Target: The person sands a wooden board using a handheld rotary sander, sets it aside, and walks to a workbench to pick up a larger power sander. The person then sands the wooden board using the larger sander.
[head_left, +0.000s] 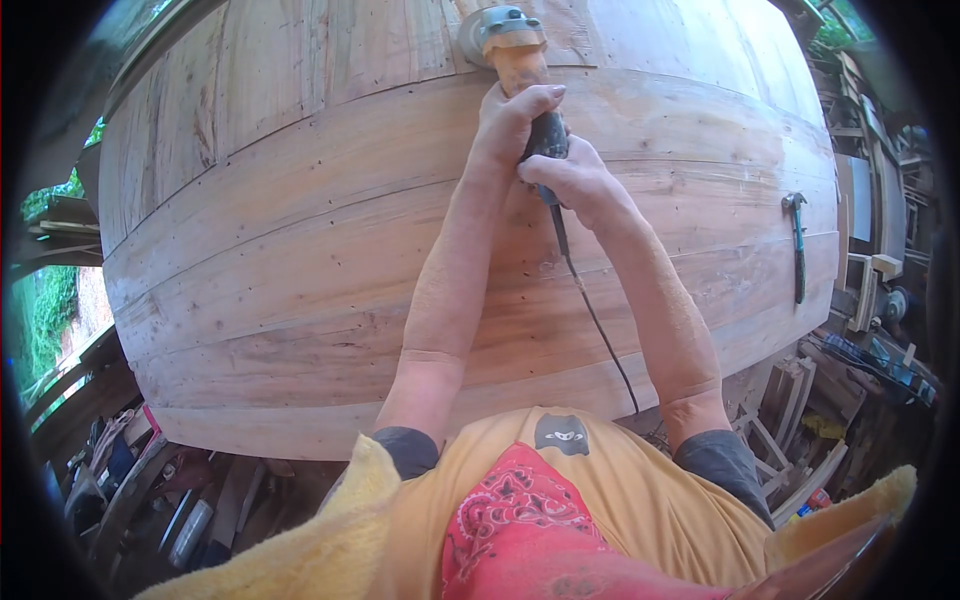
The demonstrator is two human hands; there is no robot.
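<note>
An angle grinder (520,68) with a worn orange body and dark rear handle lies against the far part of a large wooden panel (400,250) made of wide boards. Its round disc (476,38) meets the wood at the top; how firmly it presses I cannot tell. My left hand (505,125) wraps the grinder's body just behind the head. Farther back, my right hand (575,178) closes round the rear handle. From there a dark power cord (590,305) runs down over the boards toward my body.
A claw hammer (798,248) with a teal and black handle lies on the panel's right side. Scrap timber (790,400) is piled beyond the right edge. Assorted clutter (190,520) sits below the left edge. Nail marks and seams cross the boards.
</note>
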